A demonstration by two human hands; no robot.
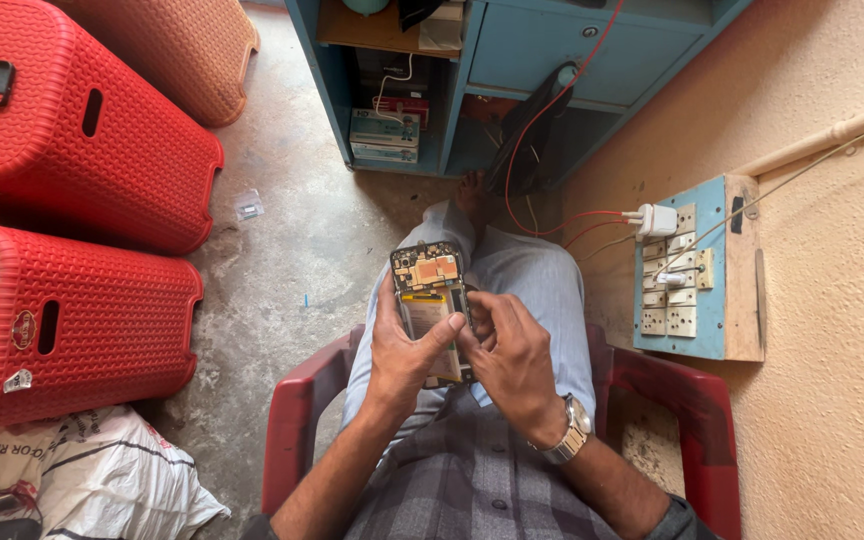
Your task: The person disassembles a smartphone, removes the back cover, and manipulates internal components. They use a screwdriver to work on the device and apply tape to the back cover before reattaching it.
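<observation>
While both grip it, opened phone (pixel 430 300) sits between left hand (pixel 402 355) and right hand (pixel 512 355).

Left hand (pixel 402 350): raised over the lap, palm turned inward, thumb laid across toward the right, fingers curled out of sight behind what is held. Left forearm: bare, rising from the lower edge of view. Right hand (pixel 507 350): close beside the left, touching it at the thumb, back facing up, fingers (pixel 487 308) bent and bunched at the tips. Right wrist: slightly flexed, banded by a metal wristwatch (pixel 574 428).
</observation>
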